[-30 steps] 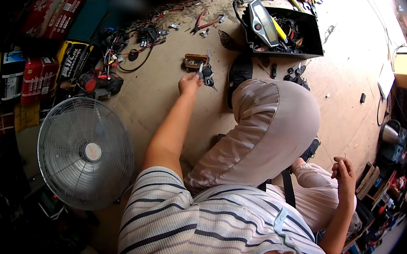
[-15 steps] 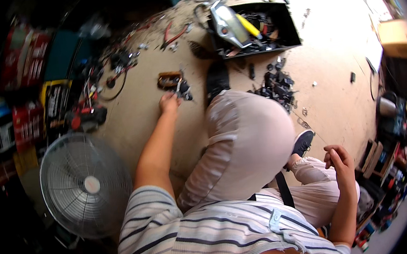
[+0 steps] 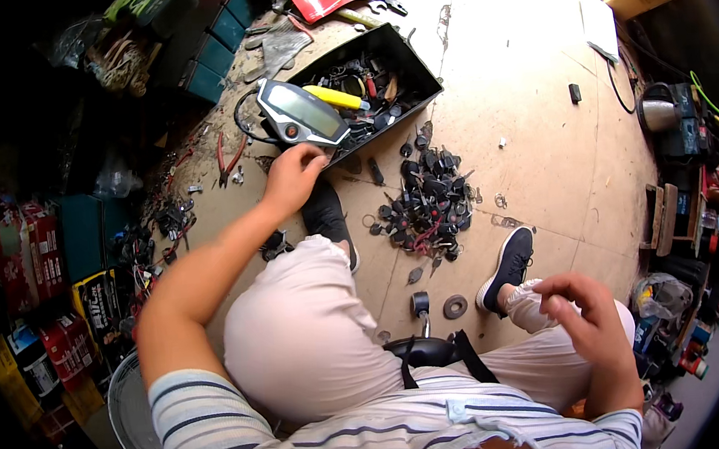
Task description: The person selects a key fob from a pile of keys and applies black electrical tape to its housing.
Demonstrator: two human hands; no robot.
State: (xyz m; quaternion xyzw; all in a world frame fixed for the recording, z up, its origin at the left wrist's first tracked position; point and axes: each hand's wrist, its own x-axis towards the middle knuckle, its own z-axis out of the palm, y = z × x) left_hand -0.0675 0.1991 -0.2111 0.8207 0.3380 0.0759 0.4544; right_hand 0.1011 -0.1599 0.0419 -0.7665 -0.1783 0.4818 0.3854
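Knees in pale trousers filled the foreground, and the right hand [image 3: 585,312] hovered above the right knee, fingers loosely curled and apparently empty. Farther out, the left hand [image 3: 291,177] stretched across the floor, its half-closed fingers touching the lower edge of a grey display panel [image 3: 303,114] propped on the rim of a black tray [image 3: 419,74], not yet lifted. Beyond lay a heap of dark keys [image 3: 430,205], seemingly unsorted.
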